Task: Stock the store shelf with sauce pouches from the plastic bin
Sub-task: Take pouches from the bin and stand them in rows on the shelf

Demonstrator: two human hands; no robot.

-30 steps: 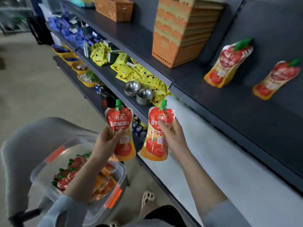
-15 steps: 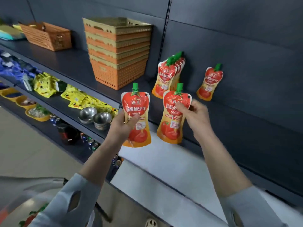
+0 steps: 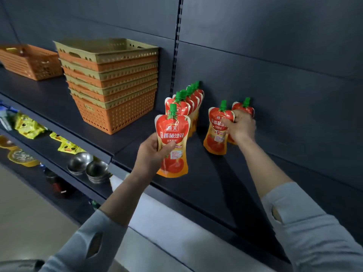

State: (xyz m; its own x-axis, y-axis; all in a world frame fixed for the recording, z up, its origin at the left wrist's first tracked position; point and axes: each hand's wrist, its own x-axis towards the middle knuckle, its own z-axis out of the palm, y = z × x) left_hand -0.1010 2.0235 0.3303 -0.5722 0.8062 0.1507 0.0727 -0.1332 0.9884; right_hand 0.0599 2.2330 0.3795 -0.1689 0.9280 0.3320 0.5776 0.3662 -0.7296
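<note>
Two pouches in hand: right hand [image 3: 240, 127] gripping right pouch [image 3: 216, 134] at shelf [image 3: 196, 183]; left hand [image 3: 152, 152] clutching left pouch [image 3: 172, 146]; row [image 3: 189, 101] done.

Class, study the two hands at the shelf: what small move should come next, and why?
Probably the right hand should let go of its pouch, which already stands on the shelf just in front of the lone pouch at the back panel. The left hand holds another pouch off the shelf, waiting.
</note>
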